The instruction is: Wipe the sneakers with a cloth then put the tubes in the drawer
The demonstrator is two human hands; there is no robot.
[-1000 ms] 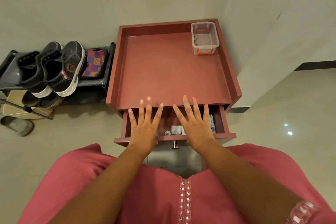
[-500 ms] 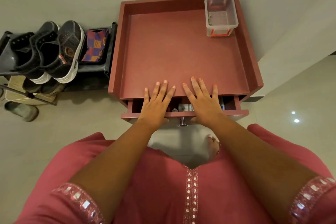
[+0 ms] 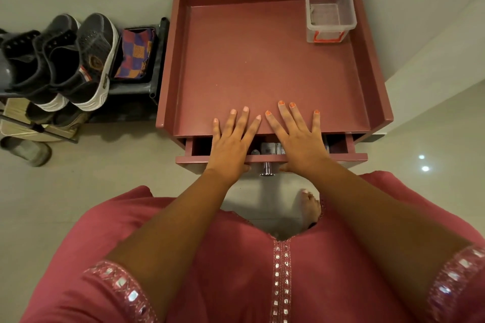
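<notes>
The red cabinet's drawer stands a little way out, with a metal knob on its front. Between my hands I see the tubes lying inside it. My left hand and my right hand lie flat with straight, spread fingers over the drawer's gap, fingertips on the cabinet top, palms at the drawer front. Dark sneakers with white soles stand on a black rack at the left, beside a folded checked cloth.
A clear plastic box with an orange handle stands at the cabinet top's back right corner. More footwear sits on the rack's lower shelf and on the floor. My bare foot is below the drawer. A wall runs behind.
The drawer has slid further into the cabinet, with both flat hands moving forward with it. The view has shifted closer over the cabinet.
</notes>
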